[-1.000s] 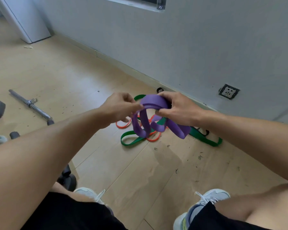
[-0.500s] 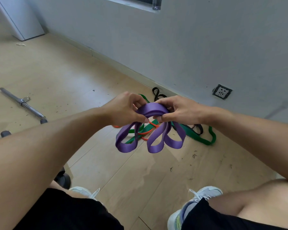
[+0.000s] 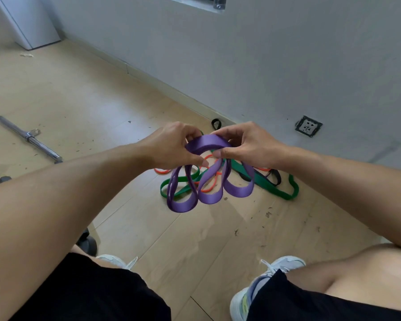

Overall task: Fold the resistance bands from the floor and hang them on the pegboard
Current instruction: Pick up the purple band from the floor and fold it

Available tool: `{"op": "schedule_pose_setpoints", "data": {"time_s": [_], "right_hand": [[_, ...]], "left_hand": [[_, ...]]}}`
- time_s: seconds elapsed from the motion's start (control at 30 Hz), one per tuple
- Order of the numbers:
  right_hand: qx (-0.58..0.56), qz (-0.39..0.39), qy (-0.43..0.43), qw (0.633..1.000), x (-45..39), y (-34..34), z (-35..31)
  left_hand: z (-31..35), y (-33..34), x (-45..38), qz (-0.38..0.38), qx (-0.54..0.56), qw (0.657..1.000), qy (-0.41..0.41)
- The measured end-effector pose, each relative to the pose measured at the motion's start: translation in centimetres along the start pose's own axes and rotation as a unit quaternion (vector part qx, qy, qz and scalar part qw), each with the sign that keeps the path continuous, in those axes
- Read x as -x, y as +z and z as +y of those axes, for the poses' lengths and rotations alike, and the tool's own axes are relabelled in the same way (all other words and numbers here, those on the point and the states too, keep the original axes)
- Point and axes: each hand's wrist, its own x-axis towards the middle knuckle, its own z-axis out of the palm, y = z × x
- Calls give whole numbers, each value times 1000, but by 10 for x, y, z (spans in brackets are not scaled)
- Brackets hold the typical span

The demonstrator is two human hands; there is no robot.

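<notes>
A wide purple resistance band (image 3: 208,195) is held above the floor, folded into three hanging loops with an arch on top. My left hand (image 3: 171,147) pinches the left end of the arch and my right hand (image 3: 245,144) pinches the right end. Beneath the purple band, on the wooden floor by the wall, lie a green band (image 3: 276,188), a thin orange band (image 3: 162,170) and a black band (image 3: 276,177), tangled together. A loop of the black band (image 3: 216,123) pokes out behind my hands. No pegboard is in view.
A chrome bar (image 3: 30,140) lies on the floor at the left. A white cabinet (image 3: 30,22) stands at the far left corner. The grey wall carries a power socket (image 3: 308,126). My knees, black shorts and light sneakers (image 3: 273,269) fill the bottom.
The purple band went from a bunched tangle to three neat hanging loops, and both hands drew closer together on its top. The camera shifted slightly right.
</notes>
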Motion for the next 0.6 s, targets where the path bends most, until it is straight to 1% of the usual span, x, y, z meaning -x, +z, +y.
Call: {"op": "schedule_pose_setpoints", "data": {"time_s": [0.07,0.27,0.37,0.47,0.6], "right_hand": [[2,-9,5,1000,0,1,2],[11,-72,28,997,3,3,5],[53,-78,45,995,3,5,12],[63,-68,80,992,2,9,25],[77,-75,84,991,1,15,30]], "left_hand": [[1,-1,-1,11,-9,1000,-7],[3,-1,0,16,27,1000,0],[3,-3,0,26,49,998,-3],[1,-5,2,44,70,997,-11],[1,-4,2,57,61,996,-8]]}}
